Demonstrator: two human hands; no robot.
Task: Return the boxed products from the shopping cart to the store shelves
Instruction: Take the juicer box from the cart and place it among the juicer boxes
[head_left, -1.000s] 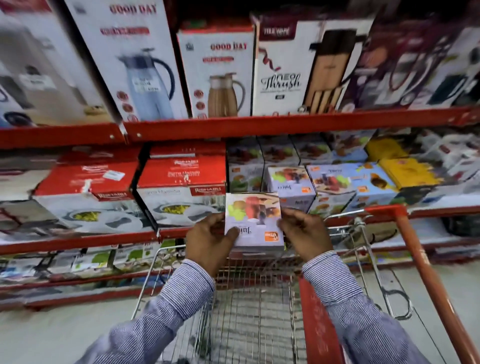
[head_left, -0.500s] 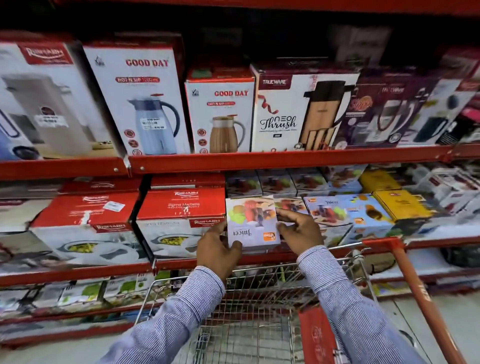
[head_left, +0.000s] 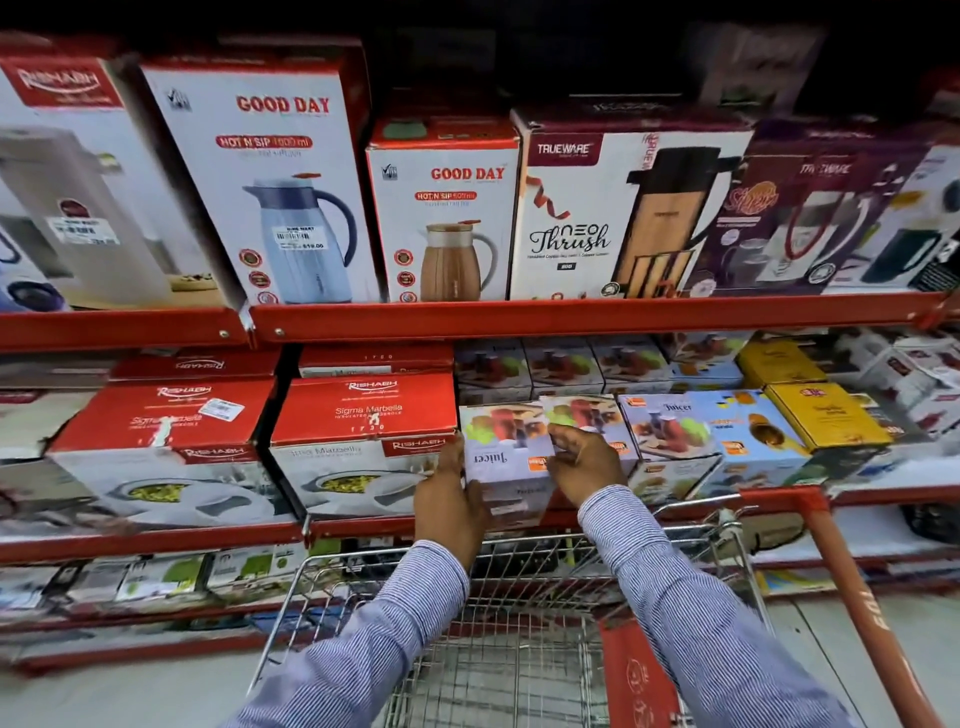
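A small white juicer box (head_left: 501, 452) with fruit pictures on top rests at the front of the middle shelf (head_left: 519, 522), between a red-and-white casserole box (head_left: 358, 447) and a matching juicer box (head_left: 587, 415). My left hand (head_left: 449, 499) grips its left side and lower front. My right hand (head_left: 584, 462) holds its right edge, fingers across the top. The wire shopping cart (head_left: 514, 660) stands directly below my arms; the part of its basket that shows holds no boxes.
The upper shelf (head_left: 571, 317) carries tall flask and jug boxes. More juicer boxes (head_left: 670, 426), a blue box (head_left: 753, 431) and yellow boxes (head_left: 826, 415) line the middle shelf to the right. The cart's red handle (head_left: 852, 587) runs down the right side. Lower shelves hold small boxes.
Both hands carried the juicer box up from above the cart and forward onto the middle shelf, into the gap beside the casserole box. The view tilted upward.
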